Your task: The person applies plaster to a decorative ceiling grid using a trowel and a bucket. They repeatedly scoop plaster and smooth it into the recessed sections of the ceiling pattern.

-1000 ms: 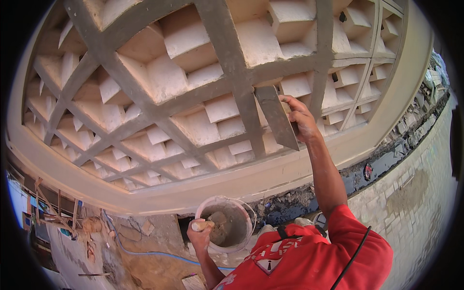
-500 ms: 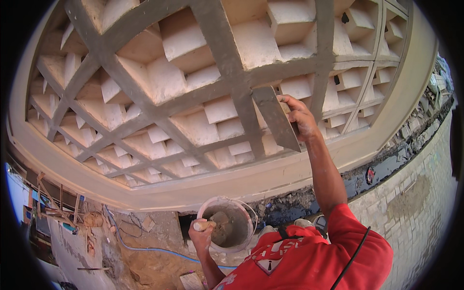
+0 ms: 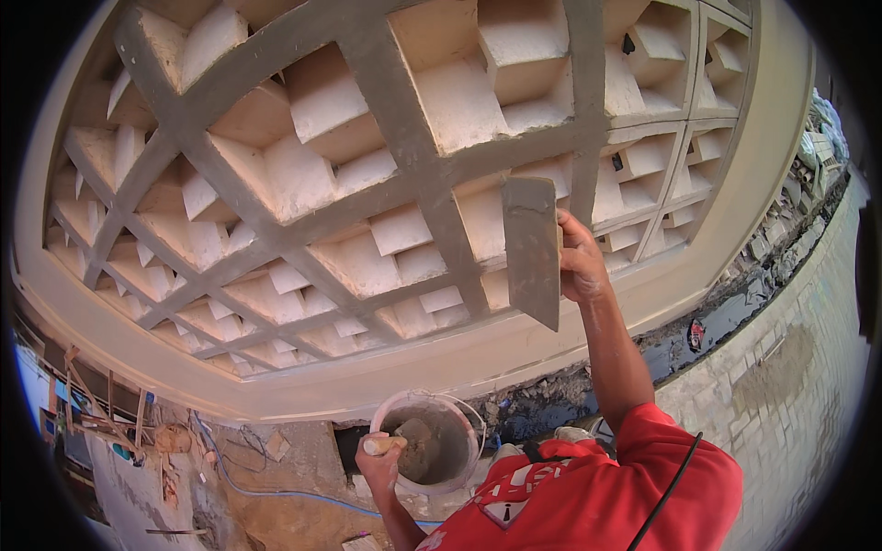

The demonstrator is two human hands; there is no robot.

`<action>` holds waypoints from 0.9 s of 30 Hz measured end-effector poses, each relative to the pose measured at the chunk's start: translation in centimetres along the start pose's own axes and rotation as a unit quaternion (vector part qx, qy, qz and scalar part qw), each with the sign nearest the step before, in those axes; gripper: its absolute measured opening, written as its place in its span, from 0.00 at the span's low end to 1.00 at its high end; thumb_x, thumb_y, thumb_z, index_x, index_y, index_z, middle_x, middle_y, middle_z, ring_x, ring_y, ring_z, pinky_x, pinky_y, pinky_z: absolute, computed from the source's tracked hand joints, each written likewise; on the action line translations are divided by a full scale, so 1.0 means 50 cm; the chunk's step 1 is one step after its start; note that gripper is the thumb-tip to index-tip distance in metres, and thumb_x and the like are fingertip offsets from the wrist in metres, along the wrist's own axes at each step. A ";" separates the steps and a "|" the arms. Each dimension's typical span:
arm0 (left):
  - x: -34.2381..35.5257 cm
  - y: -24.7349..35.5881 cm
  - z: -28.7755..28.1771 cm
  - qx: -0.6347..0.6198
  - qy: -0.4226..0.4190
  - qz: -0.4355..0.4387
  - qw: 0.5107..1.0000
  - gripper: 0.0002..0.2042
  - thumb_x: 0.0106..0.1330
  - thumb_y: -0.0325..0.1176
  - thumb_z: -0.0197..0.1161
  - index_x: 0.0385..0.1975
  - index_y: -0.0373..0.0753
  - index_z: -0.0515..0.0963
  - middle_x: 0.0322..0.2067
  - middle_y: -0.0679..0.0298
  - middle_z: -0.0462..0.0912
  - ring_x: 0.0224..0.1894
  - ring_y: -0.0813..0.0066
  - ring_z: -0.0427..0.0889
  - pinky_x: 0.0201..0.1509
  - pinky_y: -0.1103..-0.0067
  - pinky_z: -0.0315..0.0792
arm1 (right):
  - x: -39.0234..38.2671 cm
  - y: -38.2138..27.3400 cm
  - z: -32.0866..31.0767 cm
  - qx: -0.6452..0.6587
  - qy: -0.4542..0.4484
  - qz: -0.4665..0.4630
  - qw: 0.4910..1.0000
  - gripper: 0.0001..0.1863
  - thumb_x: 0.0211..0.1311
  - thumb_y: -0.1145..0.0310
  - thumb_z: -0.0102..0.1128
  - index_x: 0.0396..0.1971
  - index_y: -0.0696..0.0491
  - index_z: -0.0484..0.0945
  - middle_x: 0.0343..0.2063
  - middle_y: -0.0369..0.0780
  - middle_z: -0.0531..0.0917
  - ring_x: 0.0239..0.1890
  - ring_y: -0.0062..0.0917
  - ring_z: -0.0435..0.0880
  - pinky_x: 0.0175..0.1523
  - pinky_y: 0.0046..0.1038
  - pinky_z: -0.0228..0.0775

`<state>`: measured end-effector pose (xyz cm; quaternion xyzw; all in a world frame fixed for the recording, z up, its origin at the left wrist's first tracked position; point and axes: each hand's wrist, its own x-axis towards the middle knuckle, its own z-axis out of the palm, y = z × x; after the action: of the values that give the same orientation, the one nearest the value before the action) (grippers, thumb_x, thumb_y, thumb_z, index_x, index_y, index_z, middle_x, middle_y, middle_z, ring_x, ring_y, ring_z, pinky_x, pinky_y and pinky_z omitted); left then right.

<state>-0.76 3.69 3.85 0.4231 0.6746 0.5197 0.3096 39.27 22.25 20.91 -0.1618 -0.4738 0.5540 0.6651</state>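
My right hand (image 3: pixel 582 262) is closed on a flat plastering trowel (image 3: pixel 531 253), whose long grey blade stands upright with a smear of mortar near its top. The blade is in front of a lattice wall (image 3: pixel 432 188) of pale recessed blocks with grey-coated ribs; whether it touches the wall, I cannot tell. Lower down, my left hand (image 3: pixel 378 470) grips the wooden handle of a trowel (image 3: pixel 383 444). Its blade end reaches over the bucket (image 3: pixel 457 448), which holds grey mortar, and is hard to separate from the mix.
A pale ledge (image 3: pixel 441 372) runs under the lattice. Below it lies a dark wet gutter (image 3: pixel 657 360) with rubble, beside block paving (image 3: pixel 763 432). At lower left are a blue hose (image 3: pixel 303 494), sandy ground and wooden scraps (image 3: pixel 92 409).
My right hand has drawn the plastering trowel down, and its blade has turned from slanted to nearly upright. My left hand stays at the bucket, gripping the wooden handle. The view has shifted slightly.
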 end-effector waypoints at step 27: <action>0.052 0.016 0.040 0.047 -0.051 0.020 0.997 0.15 0.42 0.21 0.69 0.34 0.32 0.78 0.30 0.61 0.80 0.32 0.74 0.78 0.41 0.77 0.73 | 0.019 -0.098 0.044 -0.617 0.274 -0.216 0.705 0.29 0.49 0.70 0.59 0.56 0.59 0.73 0.28 0.47 0.75 0.31 0.39 0.78 0.38 0.38 0.72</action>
<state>-0.03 6.97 4.15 0.4767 0.6732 0.4711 0.3125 40.30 20.80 26.06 -0.5743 -0.5285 -0.0895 0.6187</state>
